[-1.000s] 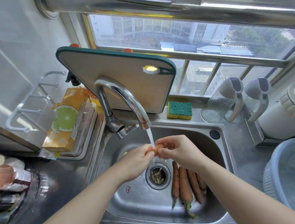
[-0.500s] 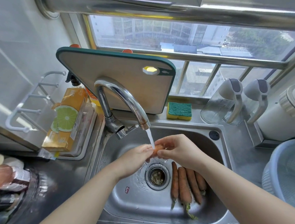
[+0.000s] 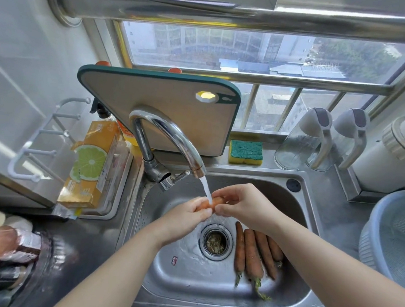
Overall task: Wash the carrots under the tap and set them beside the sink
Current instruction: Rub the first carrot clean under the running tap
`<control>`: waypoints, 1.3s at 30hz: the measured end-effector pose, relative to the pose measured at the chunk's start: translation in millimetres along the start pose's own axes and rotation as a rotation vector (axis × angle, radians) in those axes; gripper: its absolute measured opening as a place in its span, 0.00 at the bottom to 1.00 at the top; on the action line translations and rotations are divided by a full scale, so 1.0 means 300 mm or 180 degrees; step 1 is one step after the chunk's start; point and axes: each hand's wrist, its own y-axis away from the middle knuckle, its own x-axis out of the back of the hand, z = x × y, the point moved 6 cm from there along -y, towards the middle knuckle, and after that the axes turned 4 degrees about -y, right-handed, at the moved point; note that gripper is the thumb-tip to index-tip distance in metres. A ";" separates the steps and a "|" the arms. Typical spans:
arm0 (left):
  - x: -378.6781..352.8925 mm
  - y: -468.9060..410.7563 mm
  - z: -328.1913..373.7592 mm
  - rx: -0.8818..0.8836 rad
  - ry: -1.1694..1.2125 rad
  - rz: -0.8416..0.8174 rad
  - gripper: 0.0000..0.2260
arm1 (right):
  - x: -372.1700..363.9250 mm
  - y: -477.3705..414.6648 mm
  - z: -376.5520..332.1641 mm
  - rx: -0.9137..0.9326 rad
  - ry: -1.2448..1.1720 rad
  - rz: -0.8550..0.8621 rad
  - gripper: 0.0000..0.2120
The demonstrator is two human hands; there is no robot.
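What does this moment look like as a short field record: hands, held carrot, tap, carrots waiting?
left hand: grips one end of the held carrot
right hand: pinches its other end
held carrot: over the sink, in the water stream
tap: running
waiting carrots: four, lying in the sink right of the drain
sponge: behind the sink
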 end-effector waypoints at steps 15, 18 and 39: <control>-0.018 -0.006 -0.001 0.0006 0.0157 -0.0101 0.10 | 0.012 0.018 0.003 0.0046 0.0001 0.0120 0.14; -0.016 -0.010 -0.005 0.0006 0.0146 -0.0110 0.10 | 0.016 0.021 0.001 0.0034 0.0025 0.0157 0.14; -0.020 -0.011 -0.031 -0.0039 0.0202 0.0277 0.15 | -0.005 0.035 0.007 -0.0061 -0.0304 0.0131 0.14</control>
